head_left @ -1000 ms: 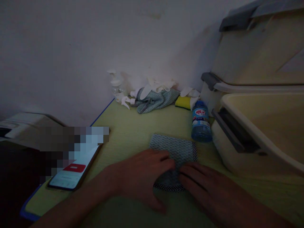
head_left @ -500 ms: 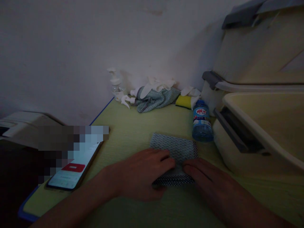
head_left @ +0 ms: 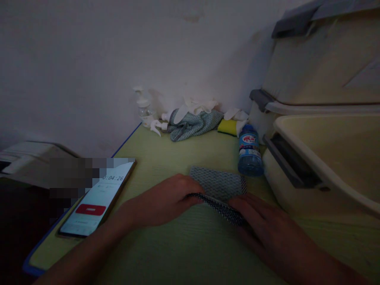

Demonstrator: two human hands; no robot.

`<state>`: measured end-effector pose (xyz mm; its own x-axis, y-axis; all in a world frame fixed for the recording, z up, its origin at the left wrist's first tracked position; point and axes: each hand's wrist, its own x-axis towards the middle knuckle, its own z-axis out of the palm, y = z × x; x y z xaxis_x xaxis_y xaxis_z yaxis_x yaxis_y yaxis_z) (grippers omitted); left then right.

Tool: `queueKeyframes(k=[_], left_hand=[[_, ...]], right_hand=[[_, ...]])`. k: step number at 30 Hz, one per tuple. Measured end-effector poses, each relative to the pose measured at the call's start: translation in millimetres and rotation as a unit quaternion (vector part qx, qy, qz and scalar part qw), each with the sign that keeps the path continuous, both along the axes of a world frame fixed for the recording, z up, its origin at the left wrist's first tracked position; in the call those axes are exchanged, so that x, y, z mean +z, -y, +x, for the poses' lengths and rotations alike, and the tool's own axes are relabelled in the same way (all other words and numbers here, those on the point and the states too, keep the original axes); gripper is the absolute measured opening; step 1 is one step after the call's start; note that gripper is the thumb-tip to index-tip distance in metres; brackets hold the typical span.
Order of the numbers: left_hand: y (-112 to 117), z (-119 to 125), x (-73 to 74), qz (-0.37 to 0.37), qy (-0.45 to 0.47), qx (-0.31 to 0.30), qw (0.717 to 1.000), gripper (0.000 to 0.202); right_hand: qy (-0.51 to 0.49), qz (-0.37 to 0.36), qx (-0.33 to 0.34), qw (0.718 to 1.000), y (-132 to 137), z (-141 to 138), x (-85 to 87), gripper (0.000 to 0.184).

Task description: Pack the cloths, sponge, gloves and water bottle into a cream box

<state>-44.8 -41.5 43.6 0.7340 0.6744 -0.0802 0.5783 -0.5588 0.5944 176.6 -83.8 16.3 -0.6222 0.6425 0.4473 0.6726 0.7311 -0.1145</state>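
Note:
A grey-blue woven cleaning cloth (head_left: 218, 181) with a dark checked border lies folded on the table in front of me. Its near edge is raised off the surface. My left hand (head_left: 178, 196) pinches the left end of that edge between thumb and fingers. At the right end, my right hand (head_left: 261, 221) grips the same edge, its thumb mostly hidden below. The far part of the cloth still rests flat on the green tabletop (head_left: 166, 158).
A phone (head_left: 92, 209) showing a timer lies at left. A blue bottle (head_left: 250, 152) stands beside a cream bin (head_left: 285, 190) at right. Along the wall are a pump bottle (head_left: 144, 109), a white spray nozzle (head_left: 158, 126), a crumpled cloth (head_left: 192, 124), white gloves (head_left: 197, 106) and a yellow sponge (head_left: 228, 127).
The cloth's near edge has come up from the table, held at both ends. My left hand has risen slightly and closed its thumb under the corner. The view has shifted a little.

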Motion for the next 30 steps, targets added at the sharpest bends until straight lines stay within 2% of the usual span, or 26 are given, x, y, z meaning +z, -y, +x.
queueKeyframes(k=[5,8,11,15,17,22,26,30], left_hand=[[-4,-1,0.0,-0.045,0.047,-0.013,0.998,0.017],[-6,-3,-0.4,-0.047,0.034,-0.021,0.998,0.015],[-8,-6,0.7,-0.059,0.026,-0.009,0.998,0.013],[-9,-8,-0.4,-0.124,0.027,0.044,0.991,0.016],[-9,-6,-4.5,-0.144,0.029,0.087,0.985,0.018],[-10,5,-17.6,-0.137,0.069,0.182,0.971,0.018],[-11,11,-21.8,-0.138,0.069,0.224,0.962,0.015],[-10,14,-26.7,-0.138,0.092,0.256,0.952,0.007]], right_hand=[[-0.04,-0.078,-0.02,0.996,-1,3,2.4,0.027],[-0.07,-0.142,-0.021,0.987,-3,4,4.5,0.022],[-0.102,-0.234,-0.026,0.967,-5,8,7.6,0.017],[-0.121,-0.333,-0.051,0.934,-7,13,9.5,0.017],[-0.115,-0.341,-0.073,0.93,-9,14,8.5,0.016],[-0.104,-0.305,-0.1,0.941,-15,10,6.8,0.015],[-0.073,-0.264,-0.136,0.952,-16,4,9.0,0.015],[-0.036,-0.265,-0.156,0.951,-20,0,8.4,0.012]])
